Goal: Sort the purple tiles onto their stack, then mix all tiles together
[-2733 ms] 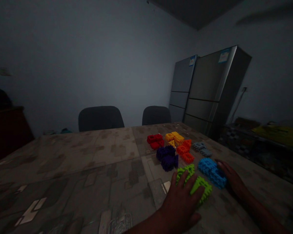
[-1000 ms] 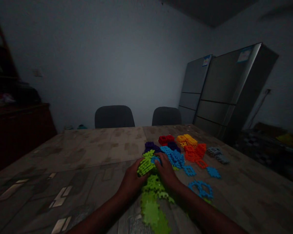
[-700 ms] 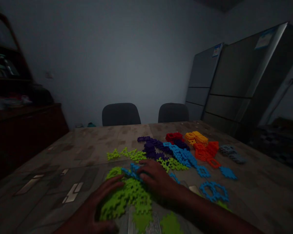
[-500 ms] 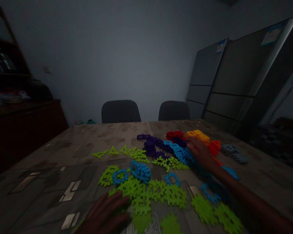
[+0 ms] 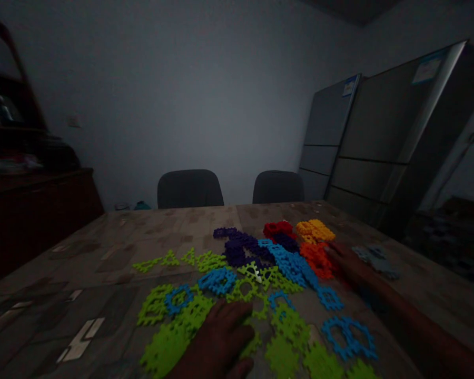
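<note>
My left hand lies low over lime-green interlocking plastic building pieces, fingers stretched and slightly apart, holding nothing visible. Just beyond its fingertips is a clump of blue pieces. My right hand is at the right edge of a pile of orange-red pieces; its stretched fingers seem to touch the pile, though dimness blurs them. Left of that pile runs a band of blue pieces. A blue double-ring piece lies nearer me, below my right forearm.
Dark purple pieces, red pieces and yellow pieces lie farther back on the patterned table. Grey-blue pieces sit beyond my right arm. Two chairs stand behind the table, and a refrigerator is at the right.
My right hand has moved from the blue pieces to the right side of the orange-red pile, which sits farther left. My left hand has shifted right over the green pieces. The view has tilted slightly.
</note>
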A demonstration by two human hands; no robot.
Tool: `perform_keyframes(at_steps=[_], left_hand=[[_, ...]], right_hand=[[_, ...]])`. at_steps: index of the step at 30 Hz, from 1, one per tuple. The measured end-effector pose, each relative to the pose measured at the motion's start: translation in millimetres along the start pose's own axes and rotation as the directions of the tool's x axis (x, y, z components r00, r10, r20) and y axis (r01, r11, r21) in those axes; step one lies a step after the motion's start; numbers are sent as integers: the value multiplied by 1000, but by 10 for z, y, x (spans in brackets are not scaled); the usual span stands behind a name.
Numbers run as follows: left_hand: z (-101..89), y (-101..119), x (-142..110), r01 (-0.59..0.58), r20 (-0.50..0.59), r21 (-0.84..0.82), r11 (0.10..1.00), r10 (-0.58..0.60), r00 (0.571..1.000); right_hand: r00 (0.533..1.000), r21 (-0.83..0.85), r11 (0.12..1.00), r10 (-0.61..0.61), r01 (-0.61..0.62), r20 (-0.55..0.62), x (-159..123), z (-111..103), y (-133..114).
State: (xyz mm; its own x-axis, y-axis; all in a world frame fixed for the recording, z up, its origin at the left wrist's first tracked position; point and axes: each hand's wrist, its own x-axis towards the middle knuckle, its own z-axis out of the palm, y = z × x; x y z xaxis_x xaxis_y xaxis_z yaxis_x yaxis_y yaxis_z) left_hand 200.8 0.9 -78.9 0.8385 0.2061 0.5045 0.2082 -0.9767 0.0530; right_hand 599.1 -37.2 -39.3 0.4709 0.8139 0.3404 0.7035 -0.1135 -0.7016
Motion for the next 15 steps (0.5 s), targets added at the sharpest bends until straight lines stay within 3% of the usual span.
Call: perform_keyframes(at_steps=[4, 7, 10, 12, 15], left_hand=[[-24, -28, 15, 201, -64, -172, 964, -214, 975], [-32, -40, 5, 283, -104, -209, 936, -309, 945], [-76, -43, 9, 289, -166, -207, 935, -325, 931], [-137, -35, 11, 269, -231, -212, 940, -315, 921], [-280, -51, 5, 269, -304, -240, 933, -336, 892]], right_hand=[[987, -35, 990, -135, 139, 88, -77, 216, -184], [967, -14, 975, -216, 220, 138, -231, 552, -529], [925, 47, 953, -303, 301, 231, -492, 920, -952], [847, 144, 905, -425, 400, 319, -667, 1110, -1217], [626, 363, 745, -667, 560, 403, -745, 1196, -1488]])
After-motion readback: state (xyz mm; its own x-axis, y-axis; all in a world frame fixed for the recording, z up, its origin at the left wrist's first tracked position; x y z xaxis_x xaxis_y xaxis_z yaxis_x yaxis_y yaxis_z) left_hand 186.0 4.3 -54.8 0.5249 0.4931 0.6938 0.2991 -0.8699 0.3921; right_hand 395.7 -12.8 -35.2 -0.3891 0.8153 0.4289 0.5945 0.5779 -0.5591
